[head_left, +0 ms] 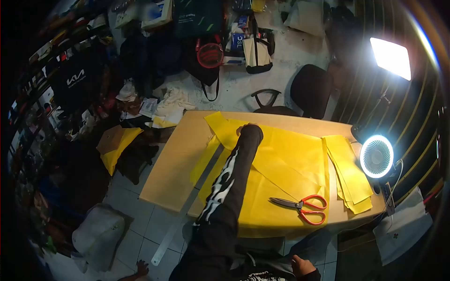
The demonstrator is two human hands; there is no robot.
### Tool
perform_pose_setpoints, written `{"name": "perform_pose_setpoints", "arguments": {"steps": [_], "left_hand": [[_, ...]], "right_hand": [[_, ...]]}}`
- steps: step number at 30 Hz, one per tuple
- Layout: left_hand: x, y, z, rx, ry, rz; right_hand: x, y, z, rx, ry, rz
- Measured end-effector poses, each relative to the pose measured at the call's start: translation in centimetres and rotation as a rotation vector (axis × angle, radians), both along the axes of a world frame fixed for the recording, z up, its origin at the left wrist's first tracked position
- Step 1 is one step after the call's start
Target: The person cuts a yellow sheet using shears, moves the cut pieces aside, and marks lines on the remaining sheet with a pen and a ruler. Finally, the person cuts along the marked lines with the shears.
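Yellow cloth (290, 150) spread wide over most of the wooden tabletop (164, 182), with loose edges and slanting lines across. Left hand (241, 129) stretched far out to the back part of the cloth, showing only a little past the dark sleeve (241, 173). Cannot tell from this view if pressing flat or pinching. Right hand (303, 266) drawn back, low and off the tabletop, fingers looking bent in. Cannot tell if holding anything small.

Long ruler (175, 229) lying on a slant at the left part of the cloth, near end poking out past the tabletop, above the floor (136, 225). Far end lost close to the sleeve. Red-handled scissors (298, 205) resting on the near right part of the cloth, away from both hands, blades pointing left. Smaller yellow pieces (349, 173) piled at the right end, beside the round fan (376, 158).

Most likely at the step of getting the cloth flat and straight. Not at cutting, judging by the scissors just lying there. Needed for the next move, as a guess: smooth cloth, a steady left hand, and the right hand close by to help. Best to mind the scissors when tugging the cloth.
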State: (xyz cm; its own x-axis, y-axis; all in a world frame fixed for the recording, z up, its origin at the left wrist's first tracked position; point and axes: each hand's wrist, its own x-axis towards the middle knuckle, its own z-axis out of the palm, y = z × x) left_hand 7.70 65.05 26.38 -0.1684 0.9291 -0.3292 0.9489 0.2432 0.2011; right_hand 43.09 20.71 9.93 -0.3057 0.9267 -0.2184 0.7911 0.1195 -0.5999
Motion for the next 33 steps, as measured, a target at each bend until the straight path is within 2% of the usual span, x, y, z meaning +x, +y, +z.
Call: {"name": "perform_pose_setpoints", "arguments": {"steps": [1,2,5,8,14,20,23,26,29,31,33], "left_hand": [[0.0,-0.6,-1.1,-0.016,0.046,0.027],[0.1,-1.8,-2.3,-0.018,0.105,0.066],[0.6,-5.9,-5.1,0.0,0.265,0.197],[0.4,-8.3,-6.3,0.053,0.327,0.219],[-1.5,-7.1,-8.8,0.222,0.281,-0.018],[-2.4,-3.8,-8.3,0.186,0.184,-0.322],[-2.3,-2.6,-7.7,0.164,0.103,-0.373],[-0.3,-3.0,-6.5,0.341,0.093,-0.267],[3.4,-5.1,-5.2,0.712,-0.092,-0.198],[6.6,-9.8,-5.2,0.916,-0.121,-0.473],[10.3,-16.5,-5.0,0.806,-0.066,-0.709]], "right_hand": [[0.1,-0.2,-0.4,-0.026,-0.017,0.003],[-1.1,0.2,3.8,-0.039,-0.111,-0.035],[-1.3,0.3,2.9,-0.08,-0.222,-0.072],[-2.0,0.8,3.6,-0.152,-0.251,-0.057],[-2.8,0.4,5.4,-0.187,-0.253,-0.061],[-1.9,0.2,4.5,-0.249,-0.278,-0.115],[-1.9,0.1,4.9,-0.268,-0.283,-0.112],[-1.7,-0.2,5.4,-0.239,-0.262,-0.126],[-1.5,-0.5,4.8,-0.196,-0.237,-0.137],[-1.8,-0.2,6.0,-0.187,-0.227,-0.132],[-1.9,0.3,5.2,-0.134,-0.174,-0.146]]}}
